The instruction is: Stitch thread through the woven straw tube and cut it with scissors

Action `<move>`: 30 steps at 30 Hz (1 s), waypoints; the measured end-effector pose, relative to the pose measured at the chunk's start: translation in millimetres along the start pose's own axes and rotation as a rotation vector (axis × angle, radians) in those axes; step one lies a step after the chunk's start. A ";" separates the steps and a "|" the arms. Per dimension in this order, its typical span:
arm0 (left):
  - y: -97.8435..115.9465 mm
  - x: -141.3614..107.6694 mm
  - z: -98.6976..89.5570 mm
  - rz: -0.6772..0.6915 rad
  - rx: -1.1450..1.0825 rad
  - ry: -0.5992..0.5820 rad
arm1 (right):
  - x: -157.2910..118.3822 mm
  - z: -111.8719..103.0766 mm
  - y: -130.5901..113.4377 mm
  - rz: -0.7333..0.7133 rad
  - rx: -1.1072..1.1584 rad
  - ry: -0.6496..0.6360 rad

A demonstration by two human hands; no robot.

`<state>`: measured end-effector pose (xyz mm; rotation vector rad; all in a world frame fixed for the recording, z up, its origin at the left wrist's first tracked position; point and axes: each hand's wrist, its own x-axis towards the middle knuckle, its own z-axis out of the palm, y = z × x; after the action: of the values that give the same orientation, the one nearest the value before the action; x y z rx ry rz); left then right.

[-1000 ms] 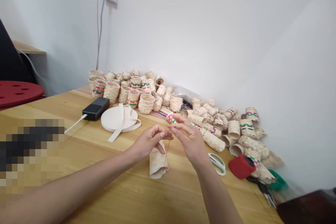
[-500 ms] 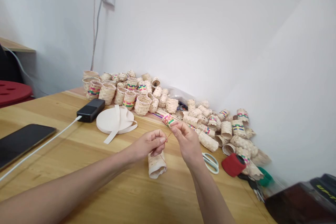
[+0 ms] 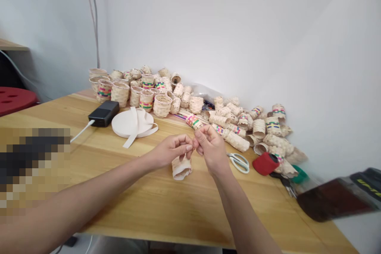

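As the left hand [image 3: 172,150] and right hand [image 3: 210,149] close in, fingers [image 3: 187,147] pinch narrow above a woven tube [image 3: 181,168] on the worktop [image 3: 149,202], anything held too fine to see.

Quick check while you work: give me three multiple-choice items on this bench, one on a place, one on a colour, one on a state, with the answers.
1. Where do the white-handled scissors lie?
A) on the tape roll
B) on the wooden table, right of the woven tube
C) inside a basket

2. What colour is the roll beside the scissors?
A) blue
B) yellow
C) red

3. How are the hands?
A) both flat on the table
B) left hand and right hand pinching, fingertips close together
C) both gripping the scissors

Answers: 1 B, they sit on the tabletop; 2 C, its side shows red; 3 B, the fingers pinch above the tube.
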<state>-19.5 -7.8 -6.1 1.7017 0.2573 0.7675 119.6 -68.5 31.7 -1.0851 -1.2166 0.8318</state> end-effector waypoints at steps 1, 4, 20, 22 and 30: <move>0.0 -0.2 -2.7 0.029 0.078 -0.013 | -1.5 -6.6 -1.2 -0.016 -0.017 0.023; -1.4 0.5 -14.5 0.076 0.399 -0.188 | -5.7 -35.2 -8.1 -0.123 -0.098 0.158; -16.5 6.8 -50.8 0.040 1.130 -0.494 | -58.5 -127.9 -19.9 -0.068 0.174 0.303; -18.2 7.9 -47.8 0.066 1.189 -0.433 | -60.7 -133.8 -20.1 -0.089 0.144 0.313; -10.3 10.3 -21.9 0.014 1.120 0.057 | -30.9 -117.9 -2.0 -0.035 -0.070 0.291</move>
<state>-22.8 18.0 -10.1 2.7198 0.8246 0.7191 229.5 -120.8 23.9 -1.1928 -1.0224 0.5843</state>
